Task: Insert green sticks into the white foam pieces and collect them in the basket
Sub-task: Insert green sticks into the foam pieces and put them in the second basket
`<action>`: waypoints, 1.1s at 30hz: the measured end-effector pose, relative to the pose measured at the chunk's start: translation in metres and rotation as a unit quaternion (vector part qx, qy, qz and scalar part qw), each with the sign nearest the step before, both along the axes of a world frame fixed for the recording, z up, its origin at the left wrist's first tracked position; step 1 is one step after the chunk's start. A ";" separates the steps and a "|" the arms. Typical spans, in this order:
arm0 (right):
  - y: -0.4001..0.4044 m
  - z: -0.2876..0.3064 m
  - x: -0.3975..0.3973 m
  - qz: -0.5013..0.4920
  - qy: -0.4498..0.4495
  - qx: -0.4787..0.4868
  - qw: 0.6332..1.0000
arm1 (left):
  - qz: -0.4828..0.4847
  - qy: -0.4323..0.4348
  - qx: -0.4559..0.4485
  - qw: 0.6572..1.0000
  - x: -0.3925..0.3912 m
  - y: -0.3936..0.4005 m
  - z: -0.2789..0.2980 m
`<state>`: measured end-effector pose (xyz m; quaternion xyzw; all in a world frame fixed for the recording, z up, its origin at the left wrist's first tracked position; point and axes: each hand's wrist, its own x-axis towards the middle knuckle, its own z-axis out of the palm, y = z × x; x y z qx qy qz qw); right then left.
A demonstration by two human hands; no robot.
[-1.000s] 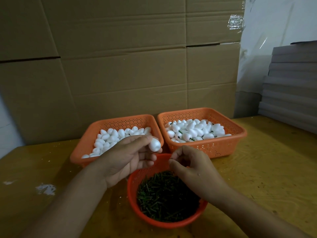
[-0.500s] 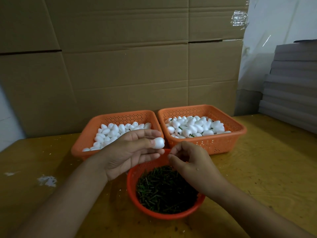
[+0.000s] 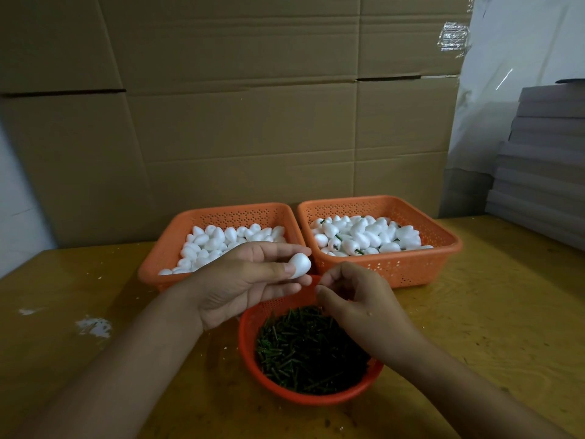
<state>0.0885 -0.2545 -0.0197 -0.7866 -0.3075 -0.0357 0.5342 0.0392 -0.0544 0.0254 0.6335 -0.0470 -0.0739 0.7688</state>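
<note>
Your left hand (image 3: 240, 280) has turned the foam piece (image 3: 300, 265) toward your right hand (image 3: 357, 299), still pinched at mid-frame. Right fingers curl together; whether they hold a stick is unclear. Insertion looks next.

The counter (image 3: 474, 312) is yellowish wood with visible grain. At 12 o'clock two orange square baskets stand side by side, touching: the left basket (image 3: 164, 261) holds plain white foam pieces (image 3: 221, 242), the right basket (image 3: 411, 267) holds foam pieces with green sticks (image 3: 364, 236). At 6 o'clock, just before them, a round orange bowl (image 3: 250, 343) holds loose green sticks (image 3: 304, 350). White smears (image 3: 93, 326) and crumbs lie at 9 o'clock.
</note>
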 end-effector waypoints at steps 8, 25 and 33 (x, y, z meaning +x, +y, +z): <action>0.000 0.001 -0.001 -0.003 0.000 0.001 1.000 | 0.017 -0.013 0.049 0.999 -0.001 -0.002 0.001; 0.000 -0.001 0.002 -0.009 -0.010 -0.003 1.000 | 0.006 -0.049 0.091 0.995 -0.001 -0.001 -0.003; 0.000 0.000 0.001 -0.007 -0.012 -0.004 1.000 | 0.013 -0.040 0.080 0.996 -0.001 -0.002 -0.001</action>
